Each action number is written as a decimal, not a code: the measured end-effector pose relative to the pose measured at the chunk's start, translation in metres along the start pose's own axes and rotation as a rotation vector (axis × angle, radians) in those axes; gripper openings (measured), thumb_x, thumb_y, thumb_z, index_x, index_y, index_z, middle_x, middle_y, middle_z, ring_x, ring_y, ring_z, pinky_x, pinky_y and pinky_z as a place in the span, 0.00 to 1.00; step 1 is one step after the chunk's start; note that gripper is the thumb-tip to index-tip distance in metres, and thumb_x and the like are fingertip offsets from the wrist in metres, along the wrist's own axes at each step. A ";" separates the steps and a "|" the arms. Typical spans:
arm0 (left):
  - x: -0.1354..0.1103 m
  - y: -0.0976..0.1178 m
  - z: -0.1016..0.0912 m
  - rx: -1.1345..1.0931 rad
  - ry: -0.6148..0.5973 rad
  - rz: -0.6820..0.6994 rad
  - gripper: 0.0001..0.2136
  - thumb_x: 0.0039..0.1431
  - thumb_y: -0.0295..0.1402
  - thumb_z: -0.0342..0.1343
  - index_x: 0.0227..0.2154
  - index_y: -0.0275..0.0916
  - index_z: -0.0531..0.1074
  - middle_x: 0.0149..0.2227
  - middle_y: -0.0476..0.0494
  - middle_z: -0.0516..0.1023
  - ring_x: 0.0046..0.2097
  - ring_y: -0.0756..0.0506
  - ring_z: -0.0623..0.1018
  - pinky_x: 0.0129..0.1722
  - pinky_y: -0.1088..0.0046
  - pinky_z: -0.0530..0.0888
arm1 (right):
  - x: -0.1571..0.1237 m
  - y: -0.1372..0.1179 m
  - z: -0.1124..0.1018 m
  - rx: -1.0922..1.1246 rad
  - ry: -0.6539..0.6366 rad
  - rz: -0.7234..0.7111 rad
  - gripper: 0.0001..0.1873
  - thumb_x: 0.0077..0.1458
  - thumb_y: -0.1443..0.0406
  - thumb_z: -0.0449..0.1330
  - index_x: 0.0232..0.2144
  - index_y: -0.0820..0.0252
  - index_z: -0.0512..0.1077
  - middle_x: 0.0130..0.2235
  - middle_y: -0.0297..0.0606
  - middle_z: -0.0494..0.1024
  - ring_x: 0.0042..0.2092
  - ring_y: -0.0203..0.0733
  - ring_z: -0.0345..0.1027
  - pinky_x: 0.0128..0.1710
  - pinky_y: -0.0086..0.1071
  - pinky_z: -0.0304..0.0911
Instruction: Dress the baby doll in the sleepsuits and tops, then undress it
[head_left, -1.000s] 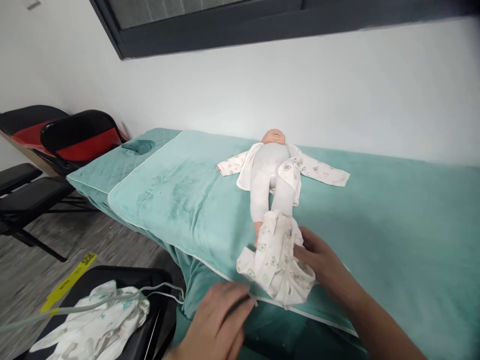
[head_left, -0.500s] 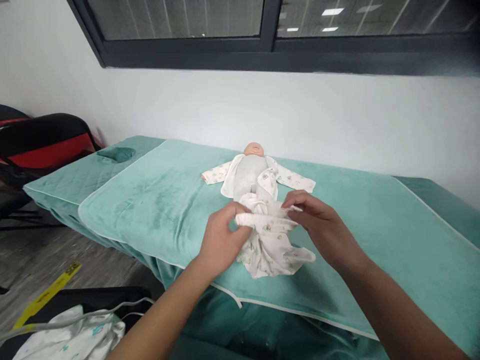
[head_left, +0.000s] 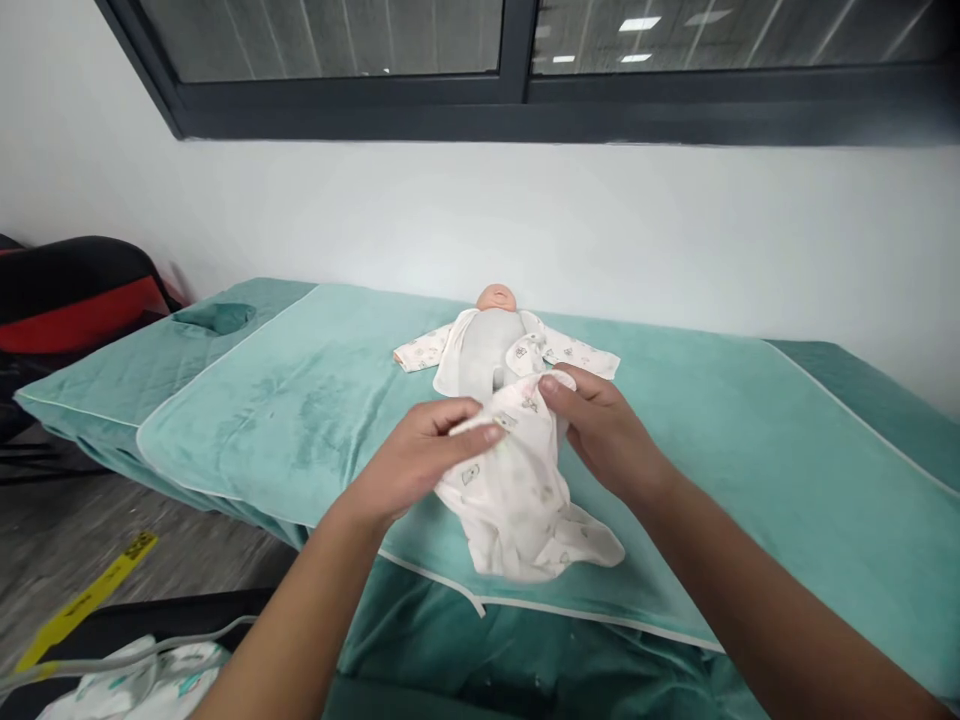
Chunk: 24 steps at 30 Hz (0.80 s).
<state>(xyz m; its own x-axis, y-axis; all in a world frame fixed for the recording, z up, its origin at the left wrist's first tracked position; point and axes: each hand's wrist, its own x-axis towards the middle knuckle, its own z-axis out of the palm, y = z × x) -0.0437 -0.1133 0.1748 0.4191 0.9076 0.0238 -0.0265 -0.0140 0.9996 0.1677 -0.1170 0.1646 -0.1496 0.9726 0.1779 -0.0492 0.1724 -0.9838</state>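
A printed white garment [head_left: 517,500] is gripped at its upper part by both the left hand [head_left: 420,455] and the right hand [head_left: 606,430], just inside the bed's [head_left: 79,395] near edge. On the doll [head_left: 484,345] beyond, the jacket [head_left: 589,356] is spread, its front not yet fastened; garment fitting cannot be judged, legs being hidden. Room is afforded left and right, bounded far by the wall [head_left: 450,215].

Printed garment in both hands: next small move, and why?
I'd ease the hands slightly apart to spread the top edge. The left hand grips one side of the printed garment and the right hand its upper corner, but the cloth is creased and no opening shows clearly. It also hides the legs of the doll behind it, so sorting the edge first seems sensible.
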 end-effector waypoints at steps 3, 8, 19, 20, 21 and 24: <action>0.006 0.002 0.007 -0.336 0.135 0.074 0.15 0.53 0.42 0.65 0.38 0.37 0.75 0.32 0.46 0.78 0.35 0.46 0.78 0.34 0.74 0.73 | 0.000 -0.002 0.013 0.105 -0.046 0.070 0.23 0.57 0.47 0.61 0.23 0.57 0.64 0.25 0.29 0.62 0.27 0.34 0.55 0.27 0.30 0.54; 0.014 0.006 0.022 -0.497 0.116 -0.021 0.25 0.54 0.44 0.64 0.51 0.36 0.74 0.39 0.40 0.82 0.41 0.40 0.81 0.43 0.66 0.76 | 0.015 -0.010 0.023 0.128 0.025 0.074 0.23 0.54 0.44 0.61 0.28 0.57 0.68 0.27 0.32 0.69 0.29 0.37 0.63 0.28 0.30 0.60; 0.007 -0.008 0.017 -0.358 0.073 -0.063 0.18 0.51 0.38 0.67 0.42 0.33 0.77 0.34 0.42 0.83 0.34 0.44 0.81 0.33 0.72 0.74 | 0.013 0.000 0.007 -0.090 -0.427 0.254 0.21 0.50 0.47 0.67 0.35 0.59 0.77 0.35 0.36 0.80 0.39 0.45 0.75 0.39 0.37 0.68; 0.008 -0.009 0.018 -0.364 0.086 -0.064 0.18 0.51 0.38 0.67 0.42 0.32 0.76 0.33 0.42 0.82 0.33 0.44 0.80 0.32 0.73 0.74 | 0.011 0.000 0.005 -0.141 -0.532 0.288 0.20 0.49 0.50 0.68 0.36 0.59 0.78 0.37 0.36 0.81 0.41 0.46 0.75 0.42 0.38 0.68; 0.008 -0.010 0.020 -0.368 0.089 -0.077 0.18 0.52 0.39 0.67 0.42 0.32 0.76 0.33 0.41 0.82 0.32 0.45 0.80 0.32 0.73 0.74 | 0.009 0.000 0.003 -0.159 -0.578 0.310 0.20 0.48 0.51 0.69 0.38 0.58 0.79 0.39 0.37 0.81 0.43 0.48 0.75 0.44 0.39 0.68; 0.005 -0.009 0.021 -0.375 0.046 -0.144 0.21 0.53 0.42 0.66 0.46 0.32 0.75 0.30 0.41 0.82 0.30 0.44 0.80 0.30 0.71 0.74 | 0.008 0.000 0.004 -0.078 -0.383 0.281 0.21 0.51 0.50 0.67 0.38 0.59 0.79 0.37 0.39 0.82 0.41 0.48 0.76 0.43 0.40 0.69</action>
<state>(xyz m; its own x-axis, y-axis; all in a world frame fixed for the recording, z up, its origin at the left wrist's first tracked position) -0.0222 -0.1171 0.1660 0.4020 0.9071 -0.1252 -0.3036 0.2610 0.9164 0.1627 -0.1098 0.1665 -0.5007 0.8581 -0.1140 0.1169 -0.0635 -0.9911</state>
